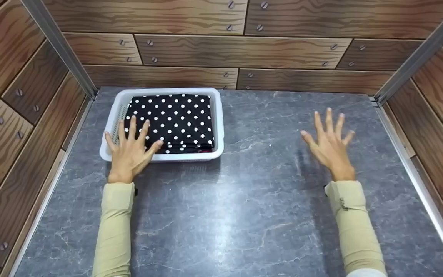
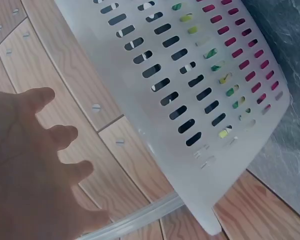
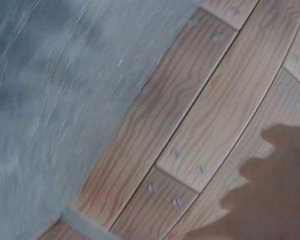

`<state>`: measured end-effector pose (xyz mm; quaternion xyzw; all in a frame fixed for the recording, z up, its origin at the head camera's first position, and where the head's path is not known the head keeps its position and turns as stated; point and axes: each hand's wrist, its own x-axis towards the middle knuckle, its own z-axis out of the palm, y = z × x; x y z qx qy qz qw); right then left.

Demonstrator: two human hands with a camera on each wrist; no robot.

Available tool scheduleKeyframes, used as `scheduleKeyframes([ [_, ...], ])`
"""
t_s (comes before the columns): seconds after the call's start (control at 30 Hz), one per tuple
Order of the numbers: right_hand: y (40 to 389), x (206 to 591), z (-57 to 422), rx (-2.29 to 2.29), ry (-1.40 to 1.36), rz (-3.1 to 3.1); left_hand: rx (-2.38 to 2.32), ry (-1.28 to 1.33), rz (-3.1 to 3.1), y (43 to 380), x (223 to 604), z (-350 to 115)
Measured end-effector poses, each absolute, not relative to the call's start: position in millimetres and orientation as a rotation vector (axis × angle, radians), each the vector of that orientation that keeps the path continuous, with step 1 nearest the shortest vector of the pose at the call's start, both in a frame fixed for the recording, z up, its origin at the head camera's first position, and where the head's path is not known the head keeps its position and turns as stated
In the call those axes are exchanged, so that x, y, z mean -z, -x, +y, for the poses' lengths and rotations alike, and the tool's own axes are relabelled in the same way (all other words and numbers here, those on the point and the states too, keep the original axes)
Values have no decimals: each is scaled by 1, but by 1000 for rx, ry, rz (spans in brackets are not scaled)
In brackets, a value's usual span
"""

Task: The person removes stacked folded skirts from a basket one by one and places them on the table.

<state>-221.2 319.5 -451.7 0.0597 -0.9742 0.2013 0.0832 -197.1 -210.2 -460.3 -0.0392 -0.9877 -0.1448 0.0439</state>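
A white plastic basket (image 1: 221, 127) stands at the back left of the table, and a folded black cloth with white dots (image 1: 175, 119) fills its top. Through the slots of the basket wall (image 2: 155, 115), the left wrist view shows pink, green and yellow cloth lower down. My left hand (image 1: 129, 152), fingers spread and straight, overlaps the basket's front left corner in the head view; the left wrist view has it raised beside the wall. On the right, my right hand (image 1: 331, 146) hovers palm down over the table with fingers spread, holding nothing.
The grey marble-patterned table (image 1: 252, 207) is closed in by wood-patterned panels (image 1: 190, 50) at the back and both sides. Metal posts (image 1: 60, 46) rise at the two back corners. A metal strip (image 1: 421, 192) runs along the right edge.
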Motion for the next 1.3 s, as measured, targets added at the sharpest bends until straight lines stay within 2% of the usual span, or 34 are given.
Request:
scheduleKeyframes([
  [0.23,242,447,263,-859,-424,-2330,402,168,-2904,210,444,-216],
  [0.5,267,431,172,-1370,-536,-2319,527,61,-2795,234,444,-226],
  [0.9,290,435,72,-1722,-331,-2595,744,-53,-2920,250,450,-241],
  [1.3,279,449,10,-1515,33,-2909,965,-202,-3029,258,457,-250],
])
